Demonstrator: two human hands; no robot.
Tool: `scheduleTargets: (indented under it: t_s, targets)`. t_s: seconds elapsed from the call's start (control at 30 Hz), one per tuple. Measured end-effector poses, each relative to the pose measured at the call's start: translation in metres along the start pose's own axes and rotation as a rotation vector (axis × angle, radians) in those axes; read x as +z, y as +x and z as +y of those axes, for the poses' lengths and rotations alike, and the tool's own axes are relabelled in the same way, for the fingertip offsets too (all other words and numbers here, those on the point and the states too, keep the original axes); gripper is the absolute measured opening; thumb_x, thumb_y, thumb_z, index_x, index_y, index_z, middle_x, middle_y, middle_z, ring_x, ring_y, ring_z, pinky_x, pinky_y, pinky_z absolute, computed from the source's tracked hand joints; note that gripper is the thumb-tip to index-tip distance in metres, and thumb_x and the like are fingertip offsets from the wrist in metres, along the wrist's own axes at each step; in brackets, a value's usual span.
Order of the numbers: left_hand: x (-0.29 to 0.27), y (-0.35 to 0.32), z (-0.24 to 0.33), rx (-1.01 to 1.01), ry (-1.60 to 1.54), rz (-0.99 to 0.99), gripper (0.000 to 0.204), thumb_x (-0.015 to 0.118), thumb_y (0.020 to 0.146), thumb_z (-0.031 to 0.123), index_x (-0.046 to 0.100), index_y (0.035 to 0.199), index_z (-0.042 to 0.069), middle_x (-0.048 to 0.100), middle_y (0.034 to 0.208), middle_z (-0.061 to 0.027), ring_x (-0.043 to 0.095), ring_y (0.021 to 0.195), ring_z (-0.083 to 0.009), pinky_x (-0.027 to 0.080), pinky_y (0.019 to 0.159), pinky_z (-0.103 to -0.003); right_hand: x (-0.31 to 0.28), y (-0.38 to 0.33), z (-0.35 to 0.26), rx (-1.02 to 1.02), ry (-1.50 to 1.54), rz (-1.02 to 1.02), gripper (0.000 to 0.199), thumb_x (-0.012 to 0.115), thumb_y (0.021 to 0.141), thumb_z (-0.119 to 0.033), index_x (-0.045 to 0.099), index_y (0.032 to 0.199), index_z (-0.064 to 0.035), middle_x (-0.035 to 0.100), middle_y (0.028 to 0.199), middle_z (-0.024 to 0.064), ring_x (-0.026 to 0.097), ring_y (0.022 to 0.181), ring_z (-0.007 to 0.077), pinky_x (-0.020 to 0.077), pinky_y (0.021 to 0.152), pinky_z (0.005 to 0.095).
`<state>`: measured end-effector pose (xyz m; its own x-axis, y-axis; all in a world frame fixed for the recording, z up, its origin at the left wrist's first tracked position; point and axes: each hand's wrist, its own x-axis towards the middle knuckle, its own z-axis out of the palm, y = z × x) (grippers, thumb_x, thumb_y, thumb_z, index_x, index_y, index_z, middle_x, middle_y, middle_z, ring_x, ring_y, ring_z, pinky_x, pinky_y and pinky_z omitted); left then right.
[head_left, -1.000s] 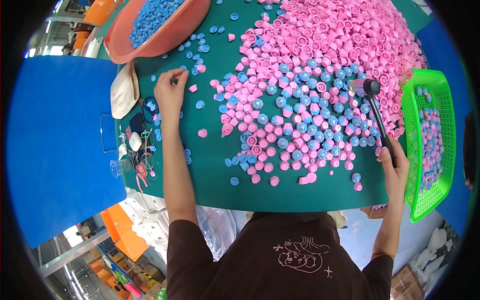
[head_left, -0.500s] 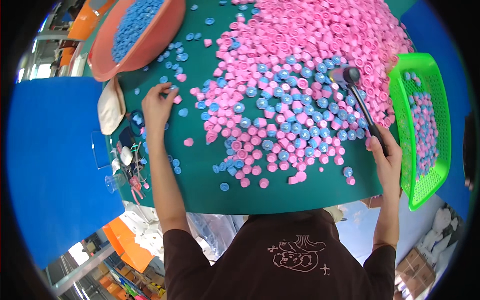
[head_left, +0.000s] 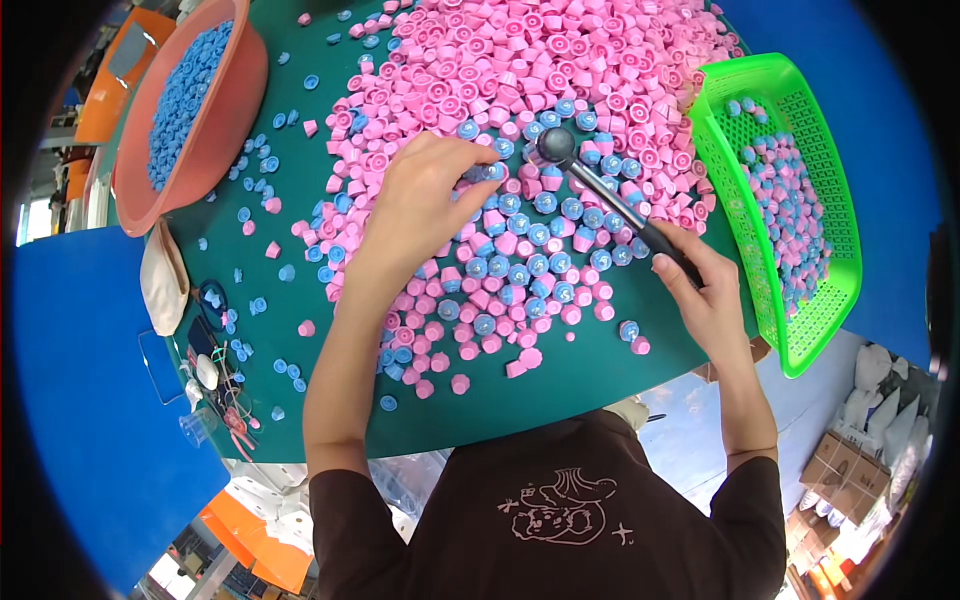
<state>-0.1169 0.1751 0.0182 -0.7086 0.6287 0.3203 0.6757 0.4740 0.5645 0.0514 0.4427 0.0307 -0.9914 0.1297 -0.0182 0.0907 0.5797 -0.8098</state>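
My left hand (head_left: 425,190) is over the middle of the scattered pieces. Its thumb and fingertips are closed on a small blue cap (head_left: 484,172), and a pink piece shows right beside it. My right hand (head_left: 702,285) grips the black handle of a small mallet (head_left: 620,205), with a metal shaft and a round dark head. The mallet head hangs just right of the left fingertips, over the pieces. Below and around both hands lie several small pink cups (head_left: 500,245), many topped with blue caps. Whether the held cap sits on a cup is partly hidden.
A tall heap of pink cups (head_left: 600,50) covers the far side of the green table (head_left: 330,420). At far left stands a salmon basin (head_left: 245,75) of blue caps. A green basket (head_left: 845,270) with joined pieces stands right. Scissors (head_left: 238,430) and small tools lie left.
My left hand has moved right from the table's left side to the middle, still pinching. The mallet's head has come nearer to it. The whole view has shifted and turned.
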Motion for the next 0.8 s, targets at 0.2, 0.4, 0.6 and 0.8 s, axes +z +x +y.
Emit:
scheduleTargets:
  t_s: [0.2, 0.4, 0.6, 0.8]
  targets:
    - [0.016, 0.010, -0.009, -0.019, 0.015, -0.032, 0.021, 0.076, 0.075, 0.015, 0.071, 0.093, 0.005, 0.069, 0.084, -0.0075, 0.059, 0.084, -0.0266, 0.046, 0.081, -0.040, -0.002, -0.005, 0.003, 0.064, 0.059, -0.003, 0.035, 0.066, 0.092, -0.014, 0.062, 0.124, -0.0009, 0.066, 0.090, 0.0060, 0.057, 0.074, 0.0105, 0.0453, 0.066, 0.0244]
    - [0.014, 0.014, -0.004, -0.022, 0.094, -0.123, 0.021, 0.077, 0.074, 0.016, 0.072, 0.092, 0.007, 0.069, 0.082, -0.0067, 0.059, 0.085, -0.0257, 0.046, 0.081, -0.039, -0.002, -0.002, 0.003, 0.041, 0.053, -0.003, 0.036, 0.067, 0.091, -0.013, 0.062, 0.124, -0.0007, 0.067, 0.092, 0.0082, 0.059, 0.076, 0.0116, 0.0459, 0.068, 0.0250]
    - [0.007, 0.016, -0.007, 0.023, 0.087, -0.104, 0.025, 0.078, 0.073, 0.016, 0.072, 0.095, 0.008, 0.069, 0.083, -0.0052, 0.058, 0.085, -0.0240, 0.046, 0.078, -0.037, 0.001, 0.000, -0.001, 0.026, 0.040, -0.007, 0.036, 0.066, 0.091, -0.012, 0.061, 0.126, -0.0024, 0.068, 0.092, 0.0104, 0.061, 0.074, 0.0143, 0.0474, 0.066, 0.0263]
    - [-0.050, -0.009, -0.007, -0.196, 0.096, 0.175, 0.023, 0.079, 0.075, 0.016, 0.073, 0.095, 0.007, 0.071, 0.091, -0.0057, 0.061, 0.086, -0.0211, 0.047, 0.081, -0.035, 0.009, 0.010, -0.021, -0.227, -0.217, -0.010, 0.046, 0.064, 0.088, -0.002, 0.059, 0.133, -0.0115, 0.056, 0.074, 0.0098, 0.053, 0.060, 0.0192, 0.0439, 0.057, 0.0310]
